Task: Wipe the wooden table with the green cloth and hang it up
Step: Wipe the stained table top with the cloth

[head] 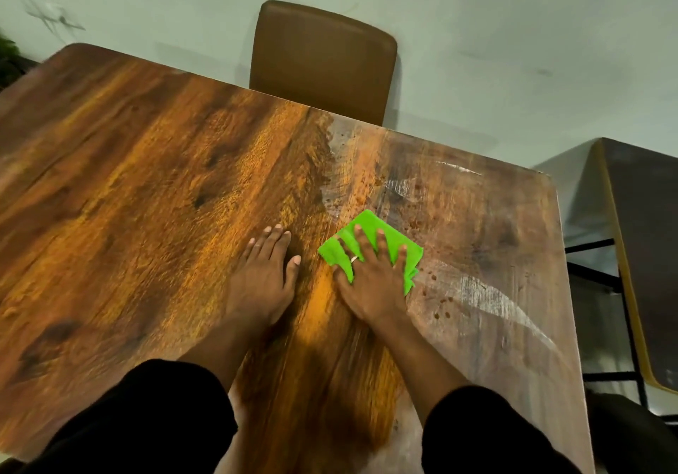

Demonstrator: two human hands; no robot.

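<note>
Here the right hand lies flat with its fingers spread apart, pressing the one green cloth onto the wooden table. The left hand rests palm-down just beside it, fingers loosely together, touching bare wood. Beyond the fingertips the tabletop runs clear to its far edge, where one brown chair stands. Right of the cloth, smeared wood reaches the table's side edge; past it stands a second table.

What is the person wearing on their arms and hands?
Both arms have loose black sleeves pushed up toward the elbows, so the forearms are bare. There are no gloves. The right hand has a thin silvery ring on one finger. The left hand shows no ring or watch.
</note>
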